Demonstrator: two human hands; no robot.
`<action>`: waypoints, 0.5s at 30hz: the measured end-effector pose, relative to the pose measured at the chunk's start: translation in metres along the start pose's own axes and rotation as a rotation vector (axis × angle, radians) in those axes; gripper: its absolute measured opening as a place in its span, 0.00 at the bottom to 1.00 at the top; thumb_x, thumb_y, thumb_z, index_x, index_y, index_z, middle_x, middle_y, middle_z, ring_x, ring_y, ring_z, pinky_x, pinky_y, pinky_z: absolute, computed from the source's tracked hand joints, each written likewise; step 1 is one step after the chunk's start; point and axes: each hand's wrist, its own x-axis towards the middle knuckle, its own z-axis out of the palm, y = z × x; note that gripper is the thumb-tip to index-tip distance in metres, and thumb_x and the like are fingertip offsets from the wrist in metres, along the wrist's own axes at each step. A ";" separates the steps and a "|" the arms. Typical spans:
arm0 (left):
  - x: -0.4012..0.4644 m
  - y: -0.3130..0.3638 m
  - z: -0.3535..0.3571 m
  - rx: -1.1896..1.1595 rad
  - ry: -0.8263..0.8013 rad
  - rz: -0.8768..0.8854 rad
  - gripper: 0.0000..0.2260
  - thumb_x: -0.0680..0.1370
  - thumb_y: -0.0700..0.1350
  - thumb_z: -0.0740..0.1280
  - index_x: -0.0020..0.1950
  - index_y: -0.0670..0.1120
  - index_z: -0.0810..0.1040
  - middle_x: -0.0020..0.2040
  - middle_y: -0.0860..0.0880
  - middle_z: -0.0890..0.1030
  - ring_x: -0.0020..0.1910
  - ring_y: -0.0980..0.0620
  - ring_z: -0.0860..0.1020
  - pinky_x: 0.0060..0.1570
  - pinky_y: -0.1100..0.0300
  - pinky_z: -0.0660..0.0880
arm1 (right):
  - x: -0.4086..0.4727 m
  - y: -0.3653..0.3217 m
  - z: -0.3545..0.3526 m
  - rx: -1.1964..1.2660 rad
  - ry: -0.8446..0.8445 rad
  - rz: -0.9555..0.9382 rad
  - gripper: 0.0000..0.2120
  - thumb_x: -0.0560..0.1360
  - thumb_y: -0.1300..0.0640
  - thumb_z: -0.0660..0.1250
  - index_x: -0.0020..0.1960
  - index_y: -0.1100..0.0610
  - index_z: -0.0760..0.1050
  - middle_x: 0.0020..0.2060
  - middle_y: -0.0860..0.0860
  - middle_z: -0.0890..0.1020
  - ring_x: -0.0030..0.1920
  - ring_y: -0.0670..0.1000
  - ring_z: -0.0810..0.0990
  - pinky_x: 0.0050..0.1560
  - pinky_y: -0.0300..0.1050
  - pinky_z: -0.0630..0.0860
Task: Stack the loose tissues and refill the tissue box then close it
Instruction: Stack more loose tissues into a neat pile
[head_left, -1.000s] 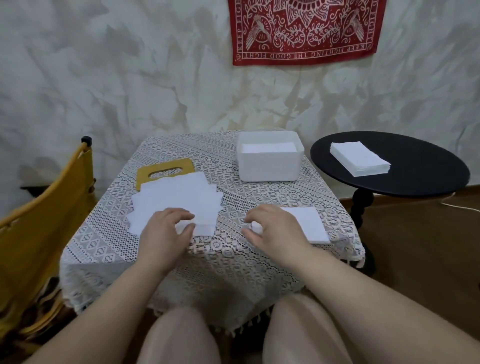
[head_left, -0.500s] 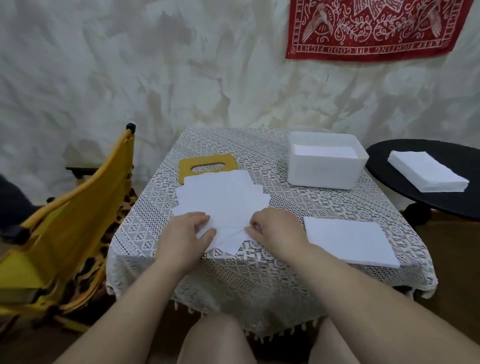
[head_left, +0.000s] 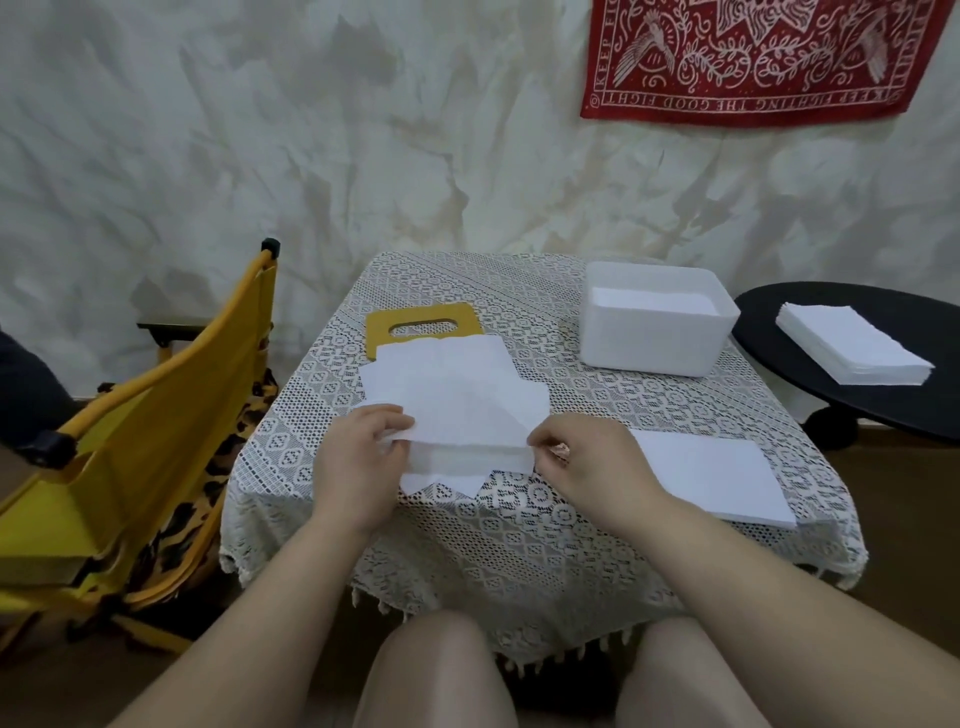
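A fanned heap of loose white tissues (head_left: 452, 395) lies on the lace-covered table (head_left: 519, 519), partly covering a yellow lid (head_left: 421, 327) with a slot. My left hand (head_left: 358, 462) pinches the left end of one tissue (head_left: 467, 447) at the heap's near edge, and my right hand (head_left: 587, 462) pinches its right end. That tissue is lifted slightly off the heap. A neat stack of tissues (head_left: 711, 478) lies flat to the right of my right hand. The open white tissue box (head_left: 657, 325) stands at the back right with tissues inside.
A round black side table (head_left: 857, 384) to the right carries another tissue stack (head_left: 852, 351). A yellow folding chair (head_left: 130, 436) stands close to the table's left side. A red patterned cloth (head_left: 769, 57) hangs on the wall behind.
My right hand left the neat stack and moved left to the loose heap. Both hands now pinch one tissue by its ends and have raised it a little. The camera view shifted left.
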 end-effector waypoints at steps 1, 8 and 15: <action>-0.003 0.000 -0.003 -0.012 0.018 0.005 0.11 0.72 0.35 0.68 0.50 0.47 0.83 0.54 0.54 0.79 0.58 0.52 0.74 0.56 0.61 0.67 | -0.005 0.001 0.000 -0.041 -0.010 -0.012 0.08 0.77 0.56 0.64 0.52 0.52 0.79 0.47 0.47 0.82 0.49 0.49 0.78 0.50 0.46 0.74; -0.032 0.001 -0.017 -0.086 0.077 0.019 0.12 0.72 0.34 0.68 0.49 0.49 0.83 0.52 0.59 0.76 0.54 0.55 0.75 0.52 0.60 0.70 | -0.030 0.007 0.006 -0.142 -0.028 -0.069 0.07 0.76 0.56 0.63 0.49 0.51 0.79 0.46 0.46 0.81 0.52 0.50 0.74 0.54 0.46 0.72; -0.033 0.053 0.002 -0.194 -0.161 0.360 0.27 0.72 0.42 0.73 0.66 0.58 0.68 0.68 0.58 0.67 0.52 0.66 0.76 0.54 0.67 0.72 | -0.046 0.008 -0.002 -0.158 0.023 -0.037 0.13 0.75 0.49 0.65 0.57 0.50 0.77 0.54 0.44 0.79 0.57 0.48 0.73 0.53 0.41 0.69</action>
